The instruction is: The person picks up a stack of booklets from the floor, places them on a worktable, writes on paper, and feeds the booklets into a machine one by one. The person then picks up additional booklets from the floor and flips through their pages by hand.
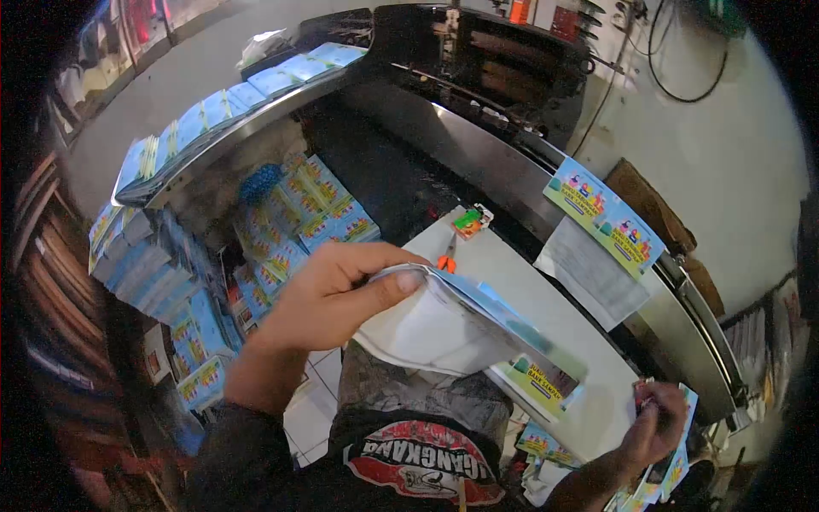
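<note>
My left hand (350, 290) pinches the upper corner of a booklet (444, 328) with white inner pages and a light blue cover, held in front of my torso. At the lower right, my right hand (653, 427) has its fingers curled round a small dark reddish object (641, 394) that I cannot make out. Below the booklet, a printed yellow and blue cover (539, 382) lies on the white tabletop (529, 303). Orange-handled scissors (447, 260) rest near the table's far end, beside a small green and orange box (469, 222).
Stacked printed booklets (320, 205) fill the left side, with more along the metal shelf (247, 136). A printed sheet (604, 218) and a grey-white paper (593, 273) rest on the machine's metal edge at right. More covers (546, 444) lie below the table.
</note>
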The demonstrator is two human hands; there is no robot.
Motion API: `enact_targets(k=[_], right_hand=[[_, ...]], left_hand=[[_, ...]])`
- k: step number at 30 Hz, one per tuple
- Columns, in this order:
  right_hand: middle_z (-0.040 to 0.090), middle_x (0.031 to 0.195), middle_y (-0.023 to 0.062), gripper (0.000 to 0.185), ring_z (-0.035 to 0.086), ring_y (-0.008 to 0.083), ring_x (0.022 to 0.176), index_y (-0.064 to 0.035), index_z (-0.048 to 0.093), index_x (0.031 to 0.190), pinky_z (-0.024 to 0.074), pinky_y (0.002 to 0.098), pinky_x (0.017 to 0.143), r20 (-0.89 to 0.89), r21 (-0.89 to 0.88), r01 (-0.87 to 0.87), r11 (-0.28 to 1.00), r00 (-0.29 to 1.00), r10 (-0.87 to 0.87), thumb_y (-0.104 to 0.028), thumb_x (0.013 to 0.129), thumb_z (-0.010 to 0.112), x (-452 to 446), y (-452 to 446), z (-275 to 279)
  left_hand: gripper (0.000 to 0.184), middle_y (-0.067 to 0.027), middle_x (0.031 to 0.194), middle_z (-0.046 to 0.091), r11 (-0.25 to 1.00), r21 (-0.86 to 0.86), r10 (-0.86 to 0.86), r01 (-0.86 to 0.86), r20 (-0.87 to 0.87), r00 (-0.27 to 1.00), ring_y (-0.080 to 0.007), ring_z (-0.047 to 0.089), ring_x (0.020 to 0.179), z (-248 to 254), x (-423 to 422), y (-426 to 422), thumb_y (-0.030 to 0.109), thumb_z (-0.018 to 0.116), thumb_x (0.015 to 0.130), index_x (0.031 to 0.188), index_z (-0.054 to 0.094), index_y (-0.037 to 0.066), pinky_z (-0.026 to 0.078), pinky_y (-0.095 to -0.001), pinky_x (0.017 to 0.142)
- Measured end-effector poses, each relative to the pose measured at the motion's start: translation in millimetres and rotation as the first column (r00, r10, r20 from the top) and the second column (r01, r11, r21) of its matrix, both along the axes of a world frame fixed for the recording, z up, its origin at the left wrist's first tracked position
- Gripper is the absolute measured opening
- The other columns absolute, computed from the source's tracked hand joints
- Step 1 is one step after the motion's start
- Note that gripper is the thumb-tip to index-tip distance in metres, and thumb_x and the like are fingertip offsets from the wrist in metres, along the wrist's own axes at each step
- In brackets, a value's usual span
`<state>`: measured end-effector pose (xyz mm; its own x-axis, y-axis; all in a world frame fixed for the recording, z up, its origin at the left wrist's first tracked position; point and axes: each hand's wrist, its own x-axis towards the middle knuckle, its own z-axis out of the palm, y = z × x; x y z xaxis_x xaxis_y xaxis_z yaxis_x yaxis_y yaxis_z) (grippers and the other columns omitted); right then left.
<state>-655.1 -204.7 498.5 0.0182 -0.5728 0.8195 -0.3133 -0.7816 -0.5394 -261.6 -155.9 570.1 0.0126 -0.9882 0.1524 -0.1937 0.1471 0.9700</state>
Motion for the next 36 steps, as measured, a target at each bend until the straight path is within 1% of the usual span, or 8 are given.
enact_targets(k=[2, 3, 5, 8, 12, 18, 20, 36], right_hand=[[0.06, 0.09, 0.0173, 0.019, 0.057, 0.0258, 0.081, 0.0036, 0.058, 0.101, 0.0481, 0.0356, 0.075, 0.003, -0.072, 0.027, 0.997, 1.0, -0.027, -0.01, 0.088, 0.059, 34, 8, 41], [0.06, 0.092, 0.0176, 0.021, 0.056, 0.0254, 0.081, 0.0044, 0.058, 0.102, 0.0481, 0.0354, 0.074, 0.005, -0.137, 0.044, 0.99, 0.999, -0.044, -0.011, 0.088, 0.06, 49, 15, 58], [0.061, 0.089, 0.0153, 0.024, 0.057, 0.0246, 0.077, 0.0027, 0.062, 0.101, 0.0481, 0.0348, 0.07, -0.383, -0.235, 0.059, 0.97, 0.912, -0.148, -0.01, 0.081, 0.065, 61, 31, 79], [0.064, 0.081, 0.0101, 0.035, 0.06, 0.0229, 0.063, -0.0036, 0.069, 0.095, 0.0485, 0.0329, 0.062, -0.645, -0.051, -0.166, 0.985, 0.759, 0.094, 0.002, 0.061, 0.077, 93, 55, 95], [0.064, 0.095, 0.0149, 0.035, 0.064, 0.0269, 0.075, -0.0028, 0.066, 0.105, 0.0524, 0.0351, 0.064, -0.635, 0.054, -0.419, 0.906, 0.686, 0.355, 0.0, 0.07, 0.073, 138, 33, 72], [0.059, 0.11, 0.0183, 0.037, 0.062, 0.0332, 0.099, 0.0035, 0.058, 0.114, 0.0544, 0.0401, 0.081, -0.487, 0.151, -0.404, 0.902, 0.764, 0.423, -0.007, 0.079, 0.064, 187, 14, 52], [0.059, 0.11, 0.0181, 0.035, 0.062, 0.0338, 0.099, 0.0031, 0.058, 0.113, 0.054, 0.0402, 0.084, -0.448, 0.155, -0.434, 0.887, 0.77, 0.455, -0.008, 0.081, 0.064, 196, 12, 46], [0.061, 0.111, 0.0178, 0.028, 0.065, 0.0318, 0.095, 0.002, 0.06, 0.112, 0.0564, 0.0384, 0.078, -0.395, 0.132, -0.451, 0.883, 0.793, 0.464, -0.01, 0.087, 0.061, 201, 14, 30]], left_hand=[[0.025, -0.0097, 0.091, 0.072, 0.997, -0.059, 0.061, -0.054, 0.13, 0.99, -0.014, 0.066, 0.084, 27, -8, 8, 0.018, 0.064, 0.09, 0.104, 0.07, -0.002, 0.051, -0.0299, 0.075], [0.024, -0.012, 0.09, 0.072, 0.995, -0.098, 0.054, -0.02, 0.361, 0.931, -0.0162, 0.067, 0.083, 35, -7, 10, 0.018, 0.062, 0.091, 0.103, 0.07, -0.001, 0.052, -0.032, 0.075], [0.024, -0.0126, 0.091, 0.072, 0.999, -0.044, 0.042, -0.024, 0.491, 0.87, -0.0172, 0.068, 0.083, 45, -15, 13, 0.018, 0.061, 0.092, 0.104, 0.07, 0.0, 0.052, -0.0323, 0.075], [0.021, -0.0189, 0.076, 0.064, 0.996, -0.073, 0.081, -0.044, 0.635, 0.768, -0.0266, 0.063, 0.065, 23, -13, 14, 0.021, 0.058, 0.095, 0.102, 0.068, 0.004, 0.047, -0.0316, 0.059], [0.019, -0.0138, 0.078, 0.065, 0.994, -0.061, 0.11, -0.093, 0.465, 0.879, -0.0158, 0.061, 0.068, 4, -11, 27, 0.018, 0.058, 0.096, 0.104, 0.066, 0.002, 0.047, -0.0301, 0.063], [0.017, -0.0109, 0.086, 0.067, 0.998, 0.017, 0.056, -0.064, 0.294, 0.954, -0.0096, 0.058, 0.08, 1, -16, 48, 0.012, 0.057, 0.097, 0.104, 0.064, -0.002, 0.047, -0.028, 0.073], [0.017, -0.0101, 0.091, 0.068, 0.987, 0.133, 0.055, -0.088, 0.239, 0.97, -0.0098, 0.059, 0.084, 8, -16, 53, 0.011, 0.057, 0.097, 0.104, 0.064, -0.003, 0.048, -0.0277, 0.076], [0.018, -0.0108, 0.09, 0.071, 0.988, 0.038, 0.132, -0.147, 0.27, 0.954, -0.0088, 0.064, 0.083, 4, -24, 58, 0.006, 0.064, 0.092, 0.106, 0.064, -0.005, 0.051, -0.0261, 0.073]])
